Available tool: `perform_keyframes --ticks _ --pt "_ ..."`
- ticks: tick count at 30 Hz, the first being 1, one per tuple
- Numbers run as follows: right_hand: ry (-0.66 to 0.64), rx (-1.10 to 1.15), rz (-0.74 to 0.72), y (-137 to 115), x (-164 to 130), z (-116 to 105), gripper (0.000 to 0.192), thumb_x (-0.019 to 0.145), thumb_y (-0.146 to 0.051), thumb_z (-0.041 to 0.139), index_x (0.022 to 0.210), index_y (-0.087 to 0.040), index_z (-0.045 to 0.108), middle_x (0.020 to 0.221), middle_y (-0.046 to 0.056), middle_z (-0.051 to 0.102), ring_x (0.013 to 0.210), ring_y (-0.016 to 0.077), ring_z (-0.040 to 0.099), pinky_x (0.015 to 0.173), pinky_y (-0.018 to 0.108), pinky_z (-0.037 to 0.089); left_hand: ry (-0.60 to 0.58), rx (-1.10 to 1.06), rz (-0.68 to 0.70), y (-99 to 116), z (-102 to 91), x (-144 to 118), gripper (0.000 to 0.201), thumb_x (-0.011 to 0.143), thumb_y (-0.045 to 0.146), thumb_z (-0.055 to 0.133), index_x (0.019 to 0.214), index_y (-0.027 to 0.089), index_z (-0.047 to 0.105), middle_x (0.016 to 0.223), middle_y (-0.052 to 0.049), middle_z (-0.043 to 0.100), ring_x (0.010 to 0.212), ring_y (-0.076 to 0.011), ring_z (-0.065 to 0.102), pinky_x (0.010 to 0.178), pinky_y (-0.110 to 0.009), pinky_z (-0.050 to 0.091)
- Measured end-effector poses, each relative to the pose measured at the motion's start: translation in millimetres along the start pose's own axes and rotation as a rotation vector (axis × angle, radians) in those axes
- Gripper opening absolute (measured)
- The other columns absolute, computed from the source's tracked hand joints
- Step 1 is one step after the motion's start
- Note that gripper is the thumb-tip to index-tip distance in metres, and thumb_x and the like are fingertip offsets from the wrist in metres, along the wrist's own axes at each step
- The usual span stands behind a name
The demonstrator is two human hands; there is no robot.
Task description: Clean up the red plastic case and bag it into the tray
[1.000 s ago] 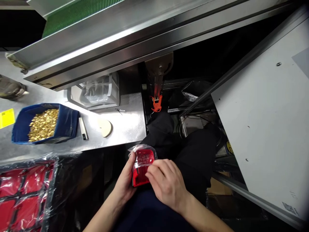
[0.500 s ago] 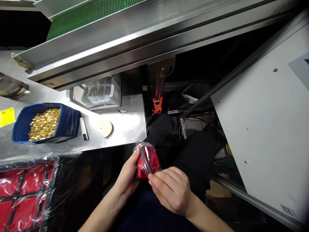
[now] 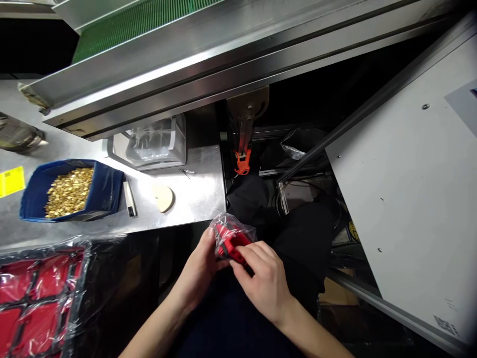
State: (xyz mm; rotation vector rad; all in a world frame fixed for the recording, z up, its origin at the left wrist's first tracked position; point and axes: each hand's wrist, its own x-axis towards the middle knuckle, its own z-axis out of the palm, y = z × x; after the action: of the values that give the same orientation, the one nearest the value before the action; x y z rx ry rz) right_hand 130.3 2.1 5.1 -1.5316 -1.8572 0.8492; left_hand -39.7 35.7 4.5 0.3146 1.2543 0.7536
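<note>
A red plastic part with black edging (image 3: 231, 242), partly wrapped in a clear plastic bag (image 3: 246, 230), is held over my lap. My left hand (image 3: 203, 263) grips it from the left, thumb along its side and fingers underneath. My right hand (image 3: 263, 276) is closed at the part's lower right, thumb and fingers pinching its bare red end. The bag lies bunched around the part's upper side. What the fingers under the part do is hidden.
A blue bin (image 3: 108, 186) of small brass-coloured pieces stands on the metal table (image 3: 201, 194), beside a white-handled tool (image 3: 129, 198) and a cream disc (image 3: 164, 198). A plastic-lined box of red parts (image 3: 40, 293) is at lower left. A green conveyor (image 3: 137, 25) crosses above; a white panel (image 3: 413, 179) stands right.
The clear bag has been drawn back toward the top and right, baring the part's lower end. My right hand has shifted from the bag's edge onto the red part, which has turned.
</note>
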Motion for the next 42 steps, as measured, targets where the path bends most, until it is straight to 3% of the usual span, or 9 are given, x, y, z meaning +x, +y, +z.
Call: perform_keyframes --ticks 2,5,10,24,30,33,35,39,42 --pt "0.016 0.19 0.171 2.0 3.6 -5.8 0.017 0.097 -0.028 0.069 0.113 -0.024 0.074 0.103 0.003 0.076 0.096 0.0216 0.066 0.087 0.035 0.053 0.111 0.318 0.249 -7.4 -8.6 -3.6 0.06 0.096 0.056 0.062 0.148 0.033 0.043 0.15 -0.009 0.051 0.126 -0.0278 0.059 0.089 -0.038 0.058" --pt "0.009 0.36 0.33 5.7 7.5 -9.9 0.017 0.094 -0.033 0.074 0.109 -0.026 0.078 0.104 0.003 0.076 0.098 0.0217 0.067 0.089 0.034 0.054 0.198 0.739 0.575 -15.0 -12.3 -5.8 0.051 0.092 0.045 0.07 0.135 0.029 0.049 0.136 -0.008 0.055 0.121 -0.0258 0.056 0.094 -0.038 0.051" --pt "-0.035 0.473 0.414 13.6 7.0 -5.9 0.023 0.09 -0.04 0.078 0.107 -0.025 0.08 0.096 0.003 0.076 0.084 0.0196 0.067 0.073 0.029 0.053 0.022 0.866 0.62 -11.3 5.8 -4.1 0.008 0.1 0.032 0.059 0.097 0.024 0.061 0.091 -0.002 0.063 0.082 -0.0196 0.057 0.077 -0.031 0.045" --pt "-0.135 0.41 0.458 10.6 14.2 -20.4 0.014 0.087 -0.022 0.071 0.095 -0.022 0.083 0.082 0.001 0.071 0.077 0.0197 0.064 0.075 0.031 0.051 -0.134 1.244 1.048 -0.7 40.5 -21.4 0.02 0.095 0.015 0.056 0.079 0.022 0.064 0.071 -0.005 0.062 0.061 -0.0174 0.051 0.06 -0.032 0.036" --pt "-0.299 0.871 0.536 22.6 22.4 -31.0 0.027 0.087 -0.043 0.078 0.095 -0.017 0.081 0.08 0.002 0.073 0.08 0.0204 0.066 0.081 0.032 0.052 -0.552 1.227 0.941 24.8 25.3 -32.8 0.024 0.096 0.017 0.058 0.111 0.023 0.076 0.095 -0.012 0.077 0.085 -0.0252 0.067 0.079 -0.036 0.051" --pt "-0.358 1.009 0.629 32.1 22.4 -27.9 0.038 0.084 -0.052 0.08 0.091 -0.015 0.08 0.08 0.003 0.073 0.082 0.0206 0.067 0.082 0.032 0.051 -0.468 1.188 0.873 26.3 7.4 -20.3 0.06 0.083 0.027 0.081 0.141 0.032 0.065 0.148 -0.012 0.063 0.139 -0.0397 0.051 0.118 -0.055 0.037" --pt "-0.399 1.043 0.63 37.8 20.6 -23.2 0.043 0.087 -0.057 0.076 0.091 -0.015 0.079 0.08 0.004 0.073 0.082 0.0193 0.067 0.083 0.032 0.05 -0.403 1.162 0.742 19.5 -3.6 -5.2 0.094 0.072 0.032 0.091 0.156 0.032 0.048 0.165 -0.012 0.045 0.152 -0.0434 0.034 0.126 -0.062 0.023" --pt "-0.423 0.718 0.467 46.8 15.2 -23.1 0.052 0.104 -0.061 0.048 0.096 -0.018 0.076 0.088 0.004 0.074 0.082 0.0177 0.064 0.08 0.031 0.05 -0.381 1.044 0.552 6.7 -18.3 15.6 0.102 0.08 0.027 0.083 0.164 0.029 0.027 0.162 -0.015 0.049 0.144 -0.037 0.048 0.123 -0.054 0.034" --pt "-0.466 0.345 0.181 47.3 11.2 -35.2 0.038 0.099 -0.058 0.062 0.102 -0.023 0.076 0.099 0.003 0.076 0.097 0.0209 0.064 0.089 0.035 0.049 -0.344 0.884 0.42 13.3 -24.1 14.7 0.1 0.077 0.03 0.086 0.162 0.03 0.034 0.16 -0.014 0.051 0.143 -0.0364 0.05 0.123 -0.05 0.034"
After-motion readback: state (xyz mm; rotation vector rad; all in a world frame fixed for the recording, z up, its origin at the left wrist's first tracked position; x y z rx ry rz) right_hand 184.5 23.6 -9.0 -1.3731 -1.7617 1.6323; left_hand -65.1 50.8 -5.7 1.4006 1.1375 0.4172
